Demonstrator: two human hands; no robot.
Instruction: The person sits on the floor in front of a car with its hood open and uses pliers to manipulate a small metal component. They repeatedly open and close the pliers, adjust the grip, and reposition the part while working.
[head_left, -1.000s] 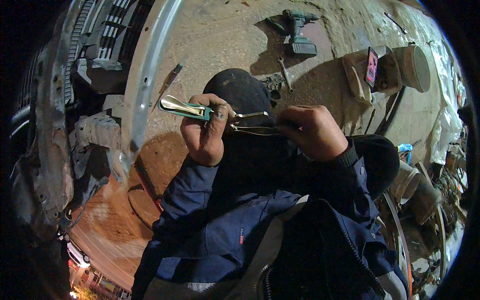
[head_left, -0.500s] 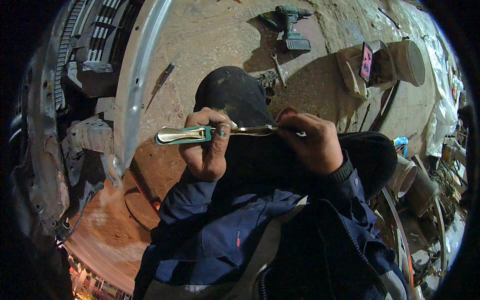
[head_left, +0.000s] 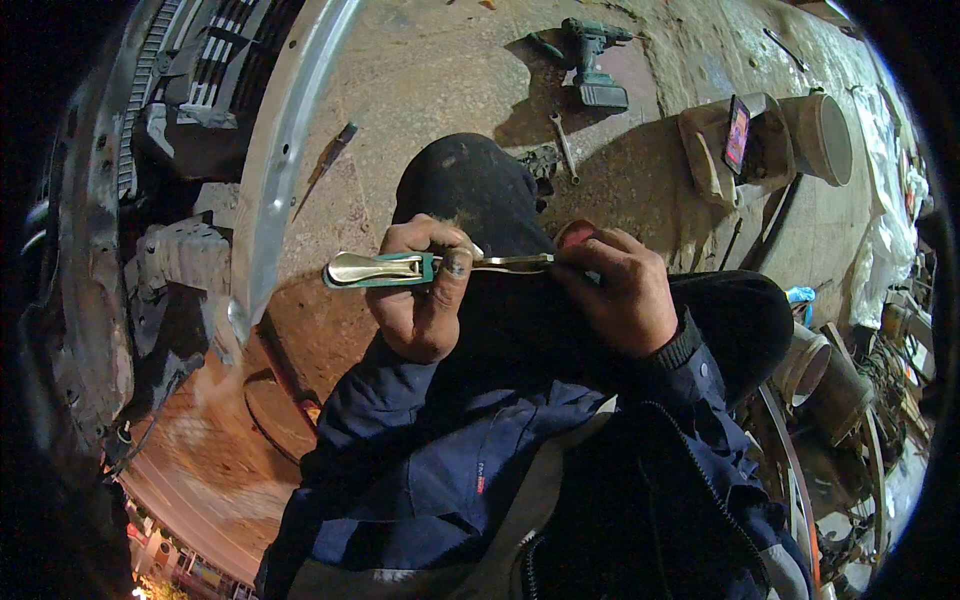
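Before my knees, my left hand is closed around a slim metal hand tool with a green edge and a shiny brass-coloured lever; I cannot make out its exact kind. Its narrow metal end runs level to the right. There my right hand is closed, fingertips pinching at that end. Against the right fingers sits a small reddish round piece, partly hidden; whether it is held or only touched I cannot tell. My dark-trousered knee is just beyond both hands.
A green cordless drill and an open-end wrench lie on the dusty floor. Left of my knee rests a thin pointed tool. A metal rail borders dark vehicle parts. At right, a phone leans against a bucket.
Both hands keep their hold, with the tool level between them. The view has shifted slightly, and the hands sit almost the same relative to my knee.
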